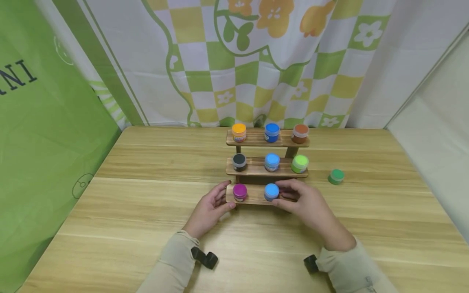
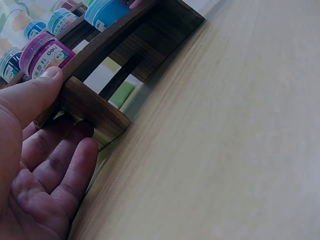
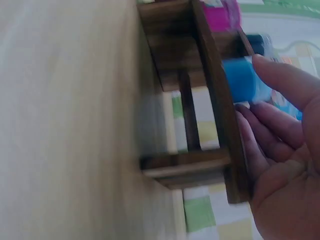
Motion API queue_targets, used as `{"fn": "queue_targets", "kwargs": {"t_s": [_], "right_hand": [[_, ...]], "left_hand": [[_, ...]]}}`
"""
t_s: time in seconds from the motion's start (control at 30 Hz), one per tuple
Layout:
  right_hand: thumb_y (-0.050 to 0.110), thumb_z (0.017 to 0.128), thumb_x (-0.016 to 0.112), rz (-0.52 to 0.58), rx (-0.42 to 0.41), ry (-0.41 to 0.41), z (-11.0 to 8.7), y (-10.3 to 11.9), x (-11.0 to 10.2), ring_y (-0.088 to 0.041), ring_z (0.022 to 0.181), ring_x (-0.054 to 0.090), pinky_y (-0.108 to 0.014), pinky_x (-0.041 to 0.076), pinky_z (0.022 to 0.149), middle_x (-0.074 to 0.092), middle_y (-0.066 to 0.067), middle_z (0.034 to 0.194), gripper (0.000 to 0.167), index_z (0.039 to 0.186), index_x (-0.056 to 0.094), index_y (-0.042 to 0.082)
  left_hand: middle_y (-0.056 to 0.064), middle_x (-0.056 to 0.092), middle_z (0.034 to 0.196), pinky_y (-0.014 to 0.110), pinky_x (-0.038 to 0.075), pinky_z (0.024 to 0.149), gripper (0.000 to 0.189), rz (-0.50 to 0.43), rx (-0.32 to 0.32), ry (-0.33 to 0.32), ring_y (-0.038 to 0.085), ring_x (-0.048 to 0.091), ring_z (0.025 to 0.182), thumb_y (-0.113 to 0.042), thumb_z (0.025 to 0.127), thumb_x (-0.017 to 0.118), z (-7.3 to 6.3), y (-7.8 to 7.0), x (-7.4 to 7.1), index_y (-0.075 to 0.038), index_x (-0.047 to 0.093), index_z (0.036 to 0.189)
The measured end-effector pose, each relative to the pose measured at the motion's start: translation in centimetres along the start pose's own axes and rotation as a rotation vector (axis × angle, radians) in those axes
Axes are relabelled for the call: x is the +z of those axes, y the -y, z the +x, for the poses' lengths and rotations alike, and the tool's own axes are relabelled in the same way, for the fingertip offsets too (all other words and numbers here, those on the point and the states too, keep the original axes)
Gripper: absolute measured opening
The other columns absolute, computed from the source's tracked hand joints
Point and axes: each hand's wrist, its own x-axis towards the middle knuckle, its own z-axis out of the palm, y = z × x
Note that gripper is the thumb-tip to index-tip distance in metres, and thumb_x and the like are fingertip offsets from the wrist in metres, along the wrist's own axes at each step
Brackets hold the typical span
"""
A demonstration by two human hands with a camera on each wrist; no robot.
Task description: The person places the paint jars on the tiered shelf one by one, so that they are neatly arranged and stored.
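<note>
A three-tier wooden stand (image 1: 255, 196) bears small lidded paint jars. My left hand (image 1: 208, 211) holds the left end of its lowest shelf, thumb by the front edge and fingers at the end and underneath. Right beside that thumb stands a magenta paint jar (image 2: 47, 56) with a white label. On the same shelf, the thumb and fingers of my right hand (image 1: 309, 205) pinch a light blue paint jar (image 1: 271, 191) from its right side. The right wrist view shows this blue jar (image 3: 240, 80) upright against the shelf, thumb on one side and fingers on the other.
The middle shelf carries black (image 1: 239, 162), light blue (image 1: 272, 162) and lime green (image 1: 300, 163) jars. Orange (image 1: 239, 132), dark blue (image 1: 272, 132) and brown (image 1: 300, 133) jars line the top. A green jar (image 1: 336, 176) stands on the table (image 1: 377, 203), right of the stand. A patterned curtain (image 1: 249, 77) hangs behind.
</note>
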Motion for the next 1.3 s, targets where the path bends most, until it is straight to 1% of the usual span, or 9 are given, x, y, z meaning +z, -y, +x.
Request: {"fn": "queue_targets", "kwargs": {"t_s": [0.1, 0.2, 0.4, 0.5, 0.7, 0.93, 1.13, 1.2, 1.3], "right_hand": [[0.021, 0.086, 0.082, 0.047, 0.044, 0.040, 0.0, -0.3, -1.0, -0.027, 0.112, 0.068, -0.025, 0.057, 0.090, 0.066, -0.013, 0.127, 0.044, 0.124, 0.067, 0.005], [0.024, 0.086, 0.082, 0.070, 0.053, 0.074, 0.0, -0.6, -1.8, -0.028, 0.114, 0.067, -0.025, 0.057, 0.091, 0.066, -0.013, 0.128, 0.045, 0.125, 0.067, 0.005], [0.032, 0.087, 0.080, 0.051, 0.058, 0.108, -0.1, -0.9, -3.5, -0.026, 0.111, 0.067, -0.028, 0.058, 0.091, 0.069, -0.012, 0.123, 0.048, 0.125, 0.067, 0.005], [0.032, 0.088, 0.079, 0.045, 0.063, 0.112, -0.1, -1.2, -4.2, -0.025, 0.109, 0.068, -0.026, 0.057, 0.090, 0.071, -0.010, 0.120, 0.047, 0.124, 0.068, 0.005], [0.028, 0.090, 0.078, 0.025, 0.048, 0.101, -0.2, -1.6, -5.2, -0.024, 0.105, 0.069, -0.019, 0.056, 0.084, 0.073, -0.009, 0.114, 0.042, 0.123, 0.069, 0.004], [0.031, 0.091, 0.077, 0.009, 0.056, 0.091, -0.4, -2.0, -6.2, -0.022, 0.104, 0.068, -0.021, 0.056, 0.084, 0.073, -0.008, 0.116, 0.041, 0.122, 0.069, 0.006], [0.033, 0.091, 0.076, -0.063, 0.063, 0.049, -0.4, -2.7, -7.0, -0.022, 0.103, 0.067, -0.020, 0.054, 0.084, 0.073, -0.009, 0.115, 0.042, 0.122, 0.068, 0.005], [0.034, 0.091, 0.076, -0.089, 0.070, 0.027, -0.3, -3.0, -7.2, -0.023, 0.105, 0.067, -0.024, 0.054, 0.087, 0.072, -0.009, 0.115, 0.043, 0.122, 0.068, 0.006], [0.038, 0.093, 0.074, -0.102, 0.096, -0.003, -0.3, -3.4, -7.6, -0.028, 0.109, 0.066, -0.039, 0.053, 0.094, 0.070, -0.011, 0.121, 0.047, 0.126, 0.065, 0.006]], "left_hand": [[0.020, 0.048, 0.149, 0.038, 0.043, 0.111, 0.070, -0.003, 0.003, 0.003, 0.031, 0.053, 0.132, -0.017, 0.092, 0.074, 0.0, 0.0, 0.0, -0.009, 0.041, 0.153], [0.020, 0.049, 0.149, 0.038, 0.043, 0.111, 0.070, -0.002, -0.003, 0.004, 0.030, 0.053, 0.132, -0.016, 0.092, 0.074, 0.0, 0.0, 0.0, -0.009, 0.041, 0.153], [0.018, 0.050, 0.148, 0.038, 0.043, 0.111, 0.069, -0.008, -0.018, -0.002, 0.029, 0.053, 0.132, -0.014, 0.091, 0.074, -0.1, -0.2, 0.0, -0.011, 0.042, 0.152], [0.018, 0.050, 0.148, 0.038, 0.043, 0.112, 0.069, -0.009, -0.015, -0.002, 0.028, 0.053, 0.132, -0.014, 0.091, 0.074, 0.0, -0.1, 0.0, -0.011, 0.042, 0.152], [0.018, 0.050, 0.148, 0.039, 0.042, 0.112, 0.068, -0.007, -0.009, 0.000, 0.029, 0.053, 0.132, -0.014, 0.092, 0.074, 0.0, -0.1, 0.0, -0.012, 0.042, 0.152], [0.018, 0.051, 0.148, 0.038, 0.043, 0.112, 0.069, -0.004, -0.012, 0.003, 0.028, 0.053, 0.132, -0.015, 0.091, 0.074, 0.0, -0.1, 0.0, -0.013, 0.042, 0.152], [0.019, 0.049, 0.149, 0.039, 0.042, 0.112, 0.068, -0.009, -0.002, 0.005, 0.029, 0.052, 0.133, -0.015, 0.092, 0.074, 0.0, -0.1, 0.0, -0.012, 0.042, 0.152], [0.018, 0.049, 0.149, 0.039, 0.042, 0.112, 0.068, -0.006, -0.004, 0.005, 0.028, 0.052, 0.133, -0.015, 0.092, 0.074, 0.0, -0.1, 0.0, -0.012, 0.043, 0.152], [0.018, 0.049, 0.149, 0.039, 0.041, 0.112, 0.069, -0.005, -0.010, 0.003, 0.028, 0.052, 0.133, -0.016, 0.091, 0.074, 0.0, -0.1, 0.0, -0.013, 0.043, 0.152]]}}
